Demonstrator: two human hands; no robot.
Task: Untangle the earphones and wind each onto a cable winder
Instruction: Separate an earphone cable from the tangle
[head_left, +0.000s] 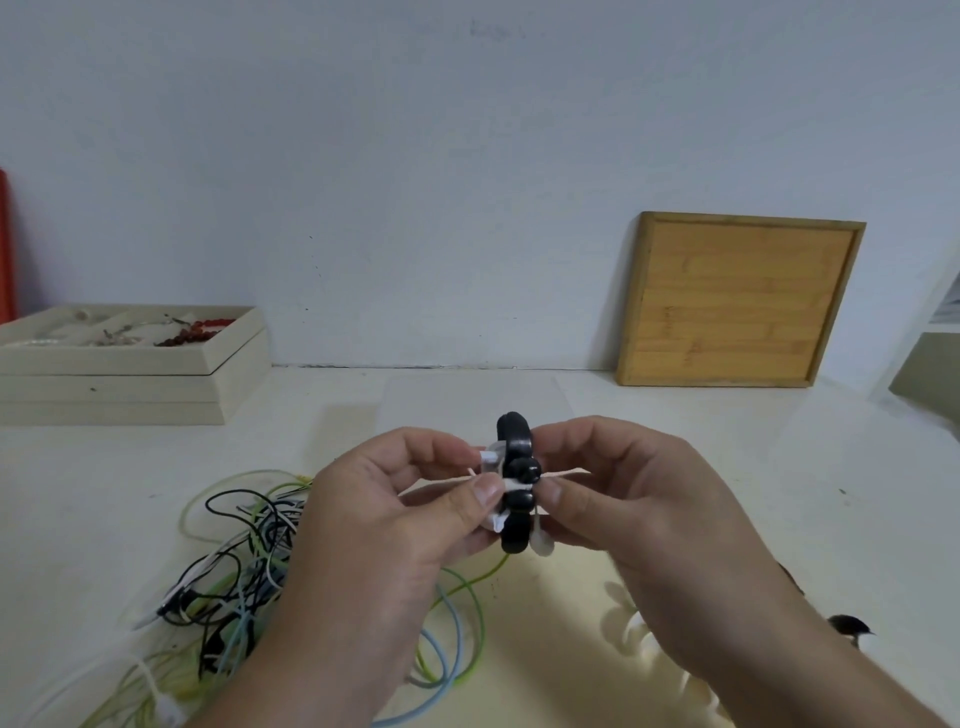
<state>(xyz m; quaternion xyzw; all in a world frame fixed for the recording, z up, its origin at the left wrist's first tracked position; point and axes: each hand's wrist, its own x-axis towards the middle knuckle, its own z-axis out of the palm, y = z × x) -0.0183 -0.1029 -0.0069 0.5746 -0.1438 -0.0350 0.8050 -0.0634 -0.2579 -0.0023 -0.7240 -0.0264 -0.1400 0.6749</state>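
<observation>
Black cable winder (515, 488), white earphone cord wound on, held upright above tabletop (675, 467); left hand (395, 525) and right hand (639, 519) pinch its sides. Light, rubbery; grip winder body, not thin cord. Tangled earphones (244, 561) lower left of winder: limp, snag-prone.

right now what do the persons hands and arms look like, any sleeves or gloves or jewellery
Both the left hand and the right hand are bare: no gloves, and no rings show on the visible fingers. The thumbnails are short and unpainted. Both forearms are uncovered down to the bottom edge of the head view, with no sleeve, watch or bracelet showing at either wrist.
</observation>
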